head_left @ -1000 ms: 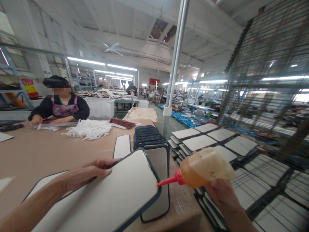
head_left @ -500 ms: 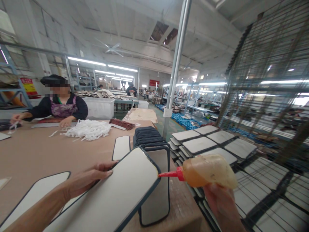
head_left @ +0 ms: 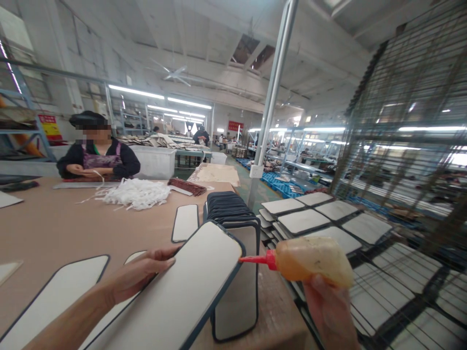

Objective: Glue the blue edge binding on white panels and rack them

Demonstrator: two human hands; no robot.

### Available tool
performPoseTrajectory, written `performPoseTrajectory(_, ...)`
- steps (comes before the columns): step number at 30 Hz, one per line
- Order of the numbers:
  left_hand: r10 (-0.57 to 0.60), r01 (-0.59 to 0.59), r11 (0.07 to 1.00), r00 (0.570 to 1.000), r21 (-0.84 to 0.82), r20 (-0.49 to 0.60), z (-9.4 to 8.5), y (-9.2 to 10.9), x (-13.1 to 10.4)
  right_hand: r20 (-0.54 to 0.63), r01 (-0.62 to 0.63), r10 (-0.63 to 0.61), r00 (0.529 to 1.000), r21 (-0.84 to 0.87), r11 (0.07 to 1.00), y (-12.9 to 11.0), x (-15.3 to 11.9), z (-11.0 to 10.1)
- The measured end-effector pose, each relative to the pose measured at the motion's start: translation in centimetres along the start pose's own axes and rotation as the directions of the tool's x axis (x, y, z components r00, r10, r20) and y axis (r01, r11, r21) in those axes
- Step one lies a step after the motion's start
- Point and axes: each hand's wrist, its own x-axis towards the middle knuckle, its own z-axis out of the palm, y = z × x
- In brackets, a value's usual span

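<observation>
My left hand (head_left: 144, 272) is closed on the left edge of a white panel with a dark blue border (head_left: 182, 287), thumb on top and fingers beneath. The panel is held tilted above the table. In my right hand (head_left: 330, 301) is a squeeze bottle (head_left: 314, 260) of amber liquid, lying on its side. Its red nozzle (head_left: 253, 259) points left, and the tip meets the panel's border near the far right corner. A thin yellowish line shows along that corner. Behind the panel stands a row of similar dark-edged panels (head_left: 237, 282), partly hidden by it.
More panels (head_left: 58, 296) lie on the brown table (head_left: 138, 231). White strips (head_left: 136, 193) are heaped farther back, near a seated co-worker (head_left: 98, 155). At right, a wire rack (head_left: 412, 107) holds trays of white panels (head_left: 306, 221). A metal post (head_left: 272, 92) rises beyond the table.
The nozzle tip has shifted slightly along the panel's corner, toward its right edge. The co-worker's hands have come together. The view has shifted a little.
</observation>
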Motion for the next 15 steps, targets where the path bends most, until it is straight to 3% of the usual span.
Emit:
performPoseTrajectory(9,0.019,-0.019,0.999,1.0,-0.034,-0.003,0.1,-0.5,-0.4,-0.08,-0.011,0.016,0.997,0.061,0.998,-0.2,-0.7,1.7)
performPoseTrajectory(15,0.025,-0.029,0.997,0.998,-0.066,-0.057,-0.1,-1.0,-0.5,-0.03,-0.009,0.01,0.999,0.048,0.999,0.0,-1.4,2.4)
